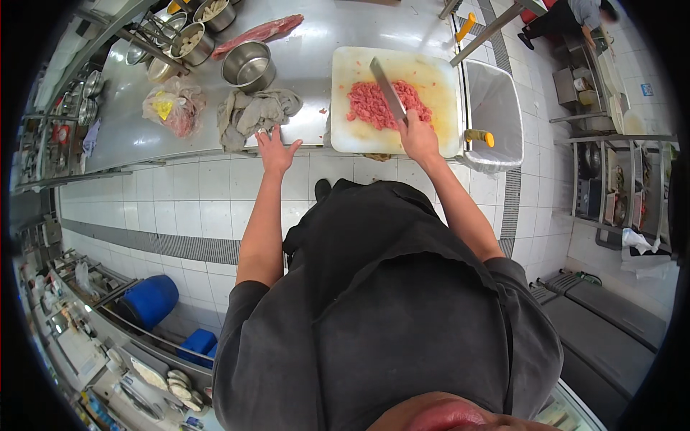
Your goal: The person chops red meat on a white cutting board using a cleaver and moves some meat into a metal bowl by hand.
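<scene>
My right hand grips the handle of a cleaver, its broad blade over a heap of chopped red meat. The meat lies on a thick white cutting board at the right part of the steel table. With fingers spread, my left hand is at the table's front edge, by a crumpled grey cloth. Whether the fingertips touch the cloth is hard to tell. Behind the cloth stands a steel pot, and a long piece of raw meat lies beyond it.
A bagged lump of meat sits left on the steel table. Metal pots with pale food stand at the back left. Right of the board is a lined white bin; a knife with a yellow handle hangs there. Another person works far right.
</scene>
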`<state>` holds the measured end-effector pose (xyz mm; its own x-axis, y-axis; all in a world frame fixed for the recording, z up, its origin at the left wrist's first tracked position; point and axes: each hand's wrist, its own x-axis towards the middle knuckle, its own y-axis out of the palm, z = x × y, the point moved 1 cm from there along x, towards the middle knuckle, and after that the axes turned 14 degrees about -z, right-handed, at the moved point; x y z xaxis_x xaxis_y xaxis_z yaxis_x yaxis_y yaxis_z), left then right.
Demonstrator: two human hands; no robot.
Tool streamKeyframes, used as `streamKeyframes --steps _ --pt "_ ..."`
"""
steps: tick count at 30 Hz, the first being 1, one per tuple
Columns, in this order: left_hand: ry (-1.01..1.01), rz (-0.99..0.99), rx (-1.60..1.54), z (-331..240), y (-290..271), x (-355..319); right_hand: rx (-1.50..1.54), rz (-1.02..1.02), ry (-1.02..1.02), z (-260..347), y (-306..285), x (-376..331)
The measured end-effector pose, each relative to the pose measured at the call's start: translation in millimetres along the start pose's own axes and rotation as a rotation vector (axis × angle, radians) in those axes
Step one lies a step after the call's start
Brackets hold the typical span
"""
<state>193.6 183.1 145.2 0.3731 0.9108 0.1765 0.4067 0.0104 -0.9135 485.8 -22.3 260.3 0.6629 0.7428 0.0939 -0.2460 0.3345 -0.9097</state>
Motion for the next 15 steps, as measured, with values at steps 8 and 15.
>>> streamKeyframes --steps 8,15 --pt "-0.008 0.017 0.016 0.9 2.0 0.3 -0.022 -0.045 0.033 -28.5 6.2 6.6" --pt "-0.002 0.011 -0.021 -2.1 -0.8 3.6 0.104 -0.203 0.116 -25.6 1.1 -5.4"
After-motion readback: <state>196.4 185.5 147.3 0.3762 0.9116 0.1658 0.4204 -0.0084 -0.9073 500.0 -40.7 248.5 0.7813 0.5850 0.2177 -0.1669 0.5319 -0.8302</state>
